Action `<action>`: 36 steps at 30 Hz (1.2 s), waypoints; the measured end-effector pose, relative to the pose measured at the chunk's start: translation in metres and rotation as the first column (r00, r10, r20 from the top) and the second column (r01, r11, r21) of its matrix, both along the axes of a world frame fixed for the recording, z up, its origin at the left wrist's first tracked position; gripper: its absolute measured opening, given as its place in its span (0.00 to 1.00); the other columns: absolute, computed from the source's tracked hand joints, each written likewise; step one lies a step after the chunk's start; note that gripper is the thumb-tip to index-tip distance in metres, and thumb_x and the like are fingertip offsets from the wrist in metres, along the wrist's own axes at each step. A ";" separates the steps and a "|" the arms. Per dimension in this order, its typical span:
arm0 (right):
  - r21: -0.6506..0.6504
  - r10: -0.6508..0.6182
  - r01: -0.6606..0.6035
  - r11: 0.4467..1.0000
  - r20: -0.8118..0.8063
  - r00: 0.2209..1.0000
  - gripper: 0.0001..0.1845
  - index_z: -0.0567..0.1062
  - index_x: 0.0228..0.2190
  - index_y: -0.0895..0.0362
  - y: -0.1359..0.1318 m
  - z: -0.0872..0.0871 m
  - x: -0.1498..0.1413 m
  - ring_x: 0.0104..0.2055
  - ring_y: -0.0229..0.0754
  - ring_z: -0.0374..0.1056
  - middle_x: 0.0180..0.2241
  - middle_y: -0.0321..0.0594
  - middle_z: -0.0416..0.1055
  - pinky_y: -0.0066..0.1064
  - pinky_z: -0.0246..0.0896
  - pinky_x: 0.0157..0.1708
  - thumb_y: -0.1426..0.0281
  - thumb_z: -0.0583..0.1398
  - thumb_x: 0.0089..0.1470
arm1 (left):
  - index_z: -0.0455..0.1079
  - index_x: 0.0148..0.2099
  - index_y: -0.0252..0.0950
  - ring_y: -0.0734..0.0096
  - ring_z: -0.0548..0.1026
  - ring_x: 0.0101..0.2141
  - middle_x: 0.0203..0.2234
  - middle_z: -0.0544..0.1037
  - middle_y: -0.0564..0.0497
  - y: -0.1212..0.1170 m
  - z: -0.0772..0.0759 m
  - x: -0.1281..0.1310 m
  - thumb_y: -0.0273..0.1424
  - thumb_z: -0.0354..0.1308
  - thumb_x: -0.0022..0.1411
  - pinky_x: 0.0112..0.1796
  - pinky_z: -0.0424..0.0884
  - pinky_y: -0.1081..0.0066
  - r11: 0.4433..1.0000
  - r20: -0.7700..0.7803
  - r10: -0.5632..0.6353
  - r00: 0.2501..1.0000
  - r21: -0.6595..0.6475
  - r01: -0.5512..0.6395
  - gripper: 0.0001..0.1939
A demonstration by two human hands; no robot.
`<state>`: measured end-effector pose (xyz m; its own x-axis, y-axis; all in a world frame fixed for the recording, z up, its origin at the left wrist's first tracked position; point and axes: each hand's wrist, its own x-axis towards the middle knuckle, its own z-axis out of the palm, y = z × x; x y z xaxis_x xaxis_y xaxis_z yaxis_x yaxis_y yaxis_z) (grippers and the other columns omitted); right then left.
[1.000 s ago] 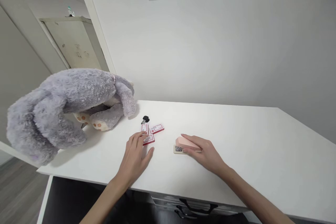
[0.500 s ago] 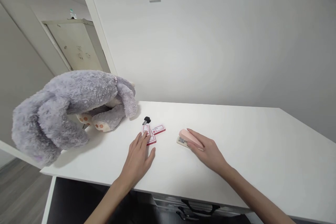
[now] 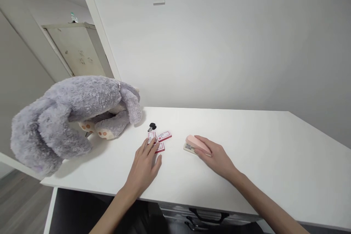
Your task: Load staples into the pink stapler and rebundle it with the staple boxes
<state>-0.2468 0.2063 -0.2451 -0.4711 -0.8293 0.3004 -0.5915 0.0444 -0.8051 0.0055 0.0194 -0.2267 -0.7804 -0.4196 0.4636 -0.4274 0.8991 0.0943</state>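
Observation:
My left hand lies palm down with its fingers spread, its fingertips touching several small flat red-and-white boxes. One box points away from me, another lies at its right, and a third is partly under my fingers. Just beyond them are small black-and-silver pieces, too small to name. To the right, my right hand is closed around a long pink stapler low on the table. A pale part with a black-and-white code label shows beneath its pink top; my fingers hide the rest.
A large grey plush toy slumps over the left end of the white table. Behind the table rises a white wall. Drawers with black handles show below the front edge. A beige cabinet stands at the back left.
The lower box under my left fingers has slid slightly right relative to the others. My right hand keeps its hold on the stapler. The whole view has shifted slightly.

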 end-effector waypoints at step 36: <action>-0.024 0.052 -0.050 0.998 0.097 0.994 0.33 0.60 0.67 0.48 0.001 0.007 0.001 0.64 0.56 0.64 0.67 0.47 0.63 0.39 0.71 0.39 0.58 0.59 0.64 | 0.66 0.60 0.43 0.53 0.76 0.52 0.56 0.74 0.44 0.008 0.014 -0.004 0.38 0.55 0.72 0.50 0.74 0.56 0.994 -0.047 -0.056 0.997 0.091 0.060 0.17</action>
<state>-0.2455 0.2076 -0.2377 -0.4565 -0.8469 0.2727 -0.5107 -0.0015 -0.8597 0.0010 0.0276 -0.2132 -0.7845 -0.4163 0.4596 -0.3681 0.9091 0.1952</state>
